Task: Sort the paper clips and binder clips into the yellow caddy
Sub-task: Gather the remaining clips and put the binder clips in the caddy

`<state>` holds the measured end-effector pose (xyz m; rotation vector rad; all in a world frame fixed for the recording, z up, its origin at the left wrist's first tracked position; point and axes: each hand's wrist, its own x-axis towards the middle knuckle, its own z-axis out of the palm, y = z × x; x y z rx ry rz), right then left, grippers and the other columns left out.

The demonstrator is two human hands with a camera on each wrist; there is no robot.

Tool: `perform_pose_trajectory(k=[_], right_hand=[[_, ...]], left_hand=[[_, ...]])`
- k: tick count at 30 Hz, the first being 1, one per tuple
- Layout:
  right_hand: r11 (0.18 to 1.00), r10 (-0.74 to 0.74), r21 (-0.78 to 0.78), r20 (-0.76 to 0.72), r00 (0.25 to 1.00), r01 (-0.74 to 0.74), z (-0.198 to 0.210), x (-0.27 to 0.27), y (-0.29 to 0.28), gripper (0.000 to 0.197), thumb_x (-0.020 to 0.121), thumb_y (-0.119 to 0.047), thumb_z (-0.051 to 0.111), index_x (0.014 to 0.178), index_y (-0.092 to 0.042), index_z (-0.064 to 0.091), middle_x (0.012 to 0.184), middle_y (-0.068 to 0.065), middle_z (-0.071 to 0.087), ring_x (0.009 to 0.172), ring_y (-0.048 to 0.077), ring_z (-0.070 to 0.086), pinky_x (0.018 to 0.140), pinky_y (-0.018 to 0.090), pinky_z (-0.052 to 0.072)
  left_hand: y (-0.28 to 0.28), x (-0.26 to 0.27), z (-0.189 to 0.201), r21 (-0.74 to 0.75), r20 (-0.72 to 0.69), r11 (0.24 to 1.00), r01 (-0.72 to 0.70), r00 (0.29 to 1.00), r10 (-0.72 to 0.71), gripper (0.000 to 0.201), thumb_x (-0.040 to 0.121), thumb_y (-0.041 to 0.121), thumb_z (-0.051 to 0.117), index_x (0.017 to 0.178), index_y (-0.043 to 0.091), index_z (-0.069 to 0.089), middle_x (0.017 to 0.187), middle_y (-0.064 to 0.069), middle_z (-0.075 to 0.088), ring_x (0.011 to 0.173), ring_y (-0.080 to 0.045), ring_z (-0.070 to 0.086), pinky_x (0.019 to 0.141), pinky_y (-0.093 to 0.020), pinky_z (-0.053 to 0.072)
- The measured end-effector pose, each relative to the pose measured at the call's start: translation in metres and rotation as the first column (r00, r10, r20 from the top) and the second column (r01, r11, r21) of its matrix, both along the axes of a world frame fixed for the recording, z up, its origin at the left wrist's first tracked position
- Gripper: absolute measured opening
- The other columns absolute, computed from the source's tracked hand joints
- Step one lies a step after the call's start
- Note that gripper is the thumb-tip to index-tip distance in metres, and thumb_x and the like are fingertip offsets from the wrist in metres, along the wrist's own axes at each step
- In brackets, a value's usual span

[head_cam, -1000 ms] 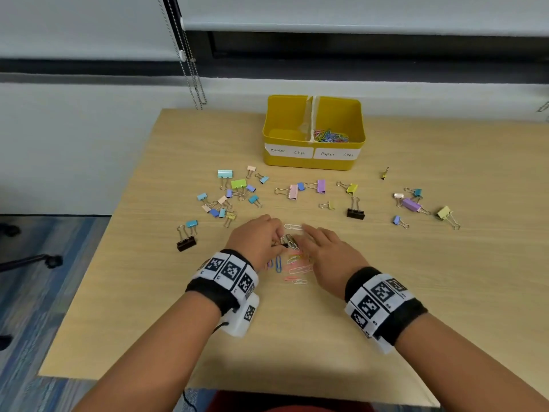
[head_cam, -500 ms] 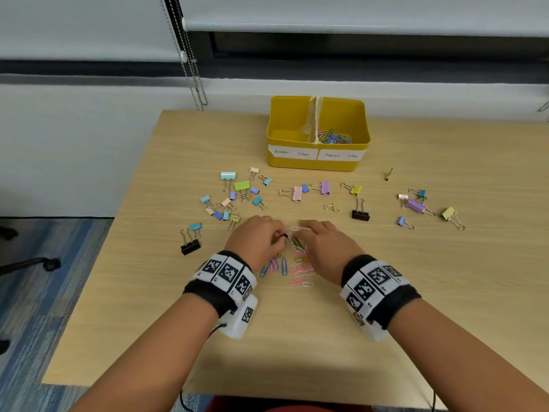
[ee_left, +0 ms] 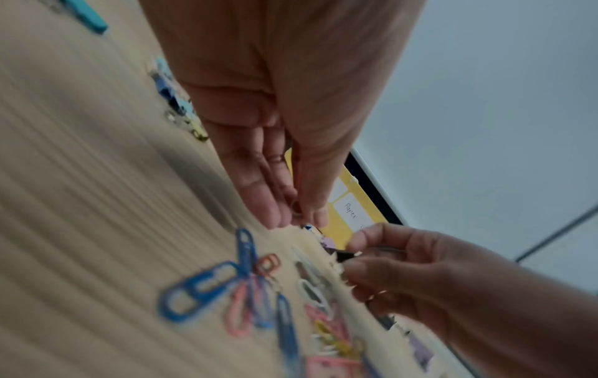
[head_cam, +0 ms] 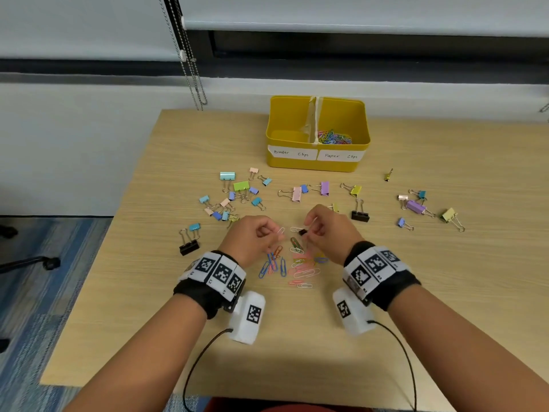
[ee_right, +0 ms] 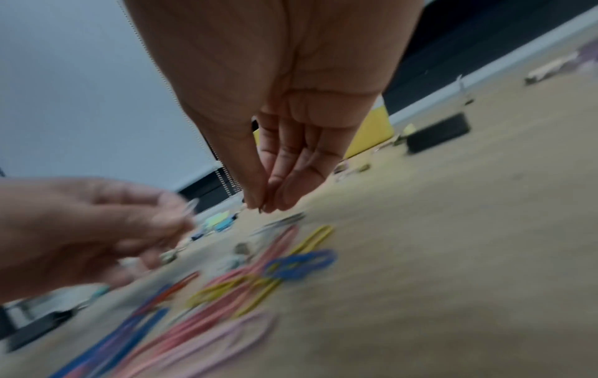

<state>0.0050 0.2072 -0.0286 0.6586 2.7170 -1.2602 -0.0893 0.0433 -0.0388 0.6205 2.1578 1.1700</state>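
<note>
Overhead, I saw my left hand [head_cam: 258, 235] pinching a thin white wire paper clip [head_cam: 280, 231], my right hand [head_cam: 328, 230] apparently pinching a small black binder clip [head_cam: 302, 232], clearer at the left wrist [ee_left: 345, 255].

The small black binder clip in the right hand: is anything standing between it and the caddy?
Nothing tall. Between the black binder clip and the yellow caddy only low binder clips lie flat; the right hand can pass above.

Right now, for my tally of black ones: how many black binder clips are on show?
3: large black clip left of the left hand, second black clip beside the right hand, small black clip pinched by that hand. Hands may hide others.
</note>
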Motion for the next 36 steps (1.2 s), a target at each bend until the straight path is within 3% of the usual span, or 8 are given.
perform_pose_trajectory(k=[5,9,14,19,24,28,32,36], right_hand=[[0.942,-0.169,0.286,-0.055,0.984,0.178,0.002,-0.003,0.035,0.017,0.089,-0.016,0.054,0.103,-0.008,0.058,0.107,0.009,0.059,0.097,0.026,0.057,0.081,0.032,0.047],[0.92,0.13,0.367,0.037,0.991,-0.134,0.002,0.006,0.003,0.039,0.092,-0.028,0.051,0.126,-0.01,0.049,0.132,0.006,0.046,0.123,0.024,0.044,0.102,0.034,0.039],[0.773,0.45,0.353,0.283,0.847,-0.528,-0.019,0.02,-0.024,0.066,0.093,-0.04,0.044,0.147,-0.013,0.018,0.158,0.002,0.01,0.146,0.023,0.007,0.119,0.038,0.019],[0.757,0.533,0.302,0.227,0.815,-0.579,-0.006,0.038,-0.003,0.066,0.085,-0.041,0.058,0.142,-0.019,0.031,0.15,-0.003,0.027,0.136,0.018,0.029,0.107,0.037,0.038],[0.77,0.459,0.327,0.312,0.832,-0.548,-0.008,0.05,-0.002,0.105,0.069,-0.059,0.068,0.149,-0.021,0.013,0.154,0.001,0.013,0.141,0.02,0.016,0.115,0.035,0.026],[0.773,0.412,0.393,0.285,0.865,-0.498,-0.014,0.051,-0.018,0.088,0.076,-0.055,0.063,0.146,-0.019,0.025,0.141,0.004,0.028,0.126,0.024,0.029,0.11,0.035,0.031],[0.867,0.316,0.352,0.159,0.935,-0.353,-0.018,0.044,-0.028,0.054,0.081,-0.039,0.064,0.128,-0.015,0.05,0.124,0.008,0.042,0.109,0.027,0.039,0.096,0.035,0.039],[0.841,0.331,0.427,0.079,0.94,-0.331,-0.024,0.036,-0.035,0.024,0.086,-0.016,0.058,0.109,-0.011,0.059,0.109,0.012,0.052,0.093,0.032,0.047,0.082,0.045,0.047]], left_hand=[[-0.017,0.001,-0.003,-0.262,-0.262,0.959,0.11,0.948,-0.18,0.011,0.084,0.024,0.067,0.088,0.014,0.071,0.084,0.002,0.066,0.072,-0.008,0.057,0.065,-0.016,0.044],[-0.022,0.005,0.0,-0.27,-0.235,0.951,0.149,0.948,-0.215,0.034,0.074,0.029,0.076,0.105,0.018,0.066,0.099,0.004,0.056,0.072,-0.003,0.054,0.07,-0.017,0.042],[-0.03,0.014,0.004,-0.387,-0.19,0.864,0.322,0.889,-0.416,0.087,0.062,0.036,0.084,0.137,0.024,0.042,0.122,0.008,0.038,0.097,-0.007,0.046,0.084,-0.018,0.038],[-0.034,0.012,0.002,-0.381,-0.182,0.839,0.389,0.858,-0.481,0.07,0.072,0.03,0.078,0.134,0.03,0.046,0.109,0.016,0.035,0.088,-0.007,0.049,0.076,-0.017,0.042],[-0.041,-0.002,0.007,-0.467,-0.201,0.722,0.511,0.734,-0.649,0.072,0.081,0.02,0.07,0.141,0.036,0.035,0.124,0.012,0.035,0.093,-0.005,0.045,0.083,-0.017,0.042],[-0.032,-0.008,0.005,-0.459,-0.21,0.689,0.561,0.685,-0.697,0.063,0.083,0.024,0.068,0.138,0.038,0.041,0.125,0.01,0.037,0.099,-0.01,0.051,0.09,-0.026,0.047],[-0.022,-0.009,0.005,-0.436,-0.228,0.716,0.546,0.702,-0.675,0.048,0.079,0.029,0.072,0.124,0.034,0.057,0.118,0.013,0.043,0.086,-0.01,0.056,0.074,-0.021,0.044],[-0.016,-0.007,0.005,-0.412,-0.309,0.744,0.526,0.687,-0.657,0.024,0.083,0.029,0.067,0.106,0.024,0.065,0.111,0.008,0.052,0.081,-0.01,0.058,0.067,-0.02,0.04]])
